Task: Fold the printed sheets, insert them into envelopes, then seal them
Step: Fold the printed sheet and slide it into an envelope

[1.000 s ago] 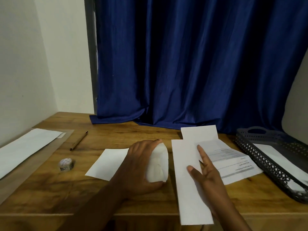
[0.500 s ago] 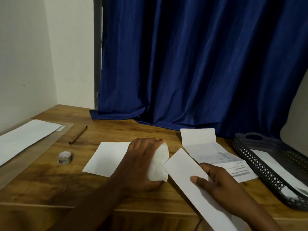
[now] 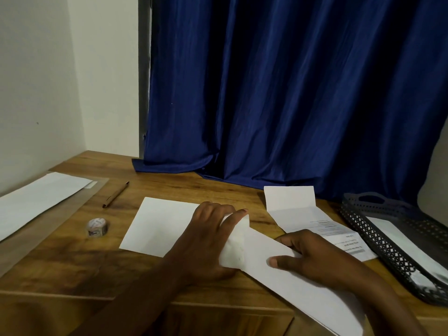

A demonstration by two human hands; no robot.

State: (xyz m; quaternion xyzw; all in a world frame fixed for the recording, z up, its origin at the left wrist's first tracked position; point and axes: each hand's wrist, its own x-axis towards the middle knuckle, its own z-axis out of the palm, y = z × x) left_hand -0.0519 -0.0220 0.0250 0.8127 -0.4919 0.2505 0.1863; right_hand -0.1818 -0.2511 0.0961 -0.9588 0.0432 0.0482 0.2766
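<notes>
Gripping the folded sheet (image 3: 286, 270), the right hand (image 3: 317, 258) has slid its tip into the envelope (image 3: 169, 224) mouth the left hand (image 3: 208, 241) holds open on the desk (image 3: 72, 270); print on the neighbouring sheet (image 3: 315, 226) unreadable.

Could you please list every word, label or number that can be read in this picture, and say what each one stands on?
No text here can be read with certainty.
Printed sheet by the tray: several lines of print and a grey bar, too small and blurred to read.
Tape roll: faint pattern or marks, not legible.
Envelope, folded sheet and papers at far left: no print visible.
</notes>
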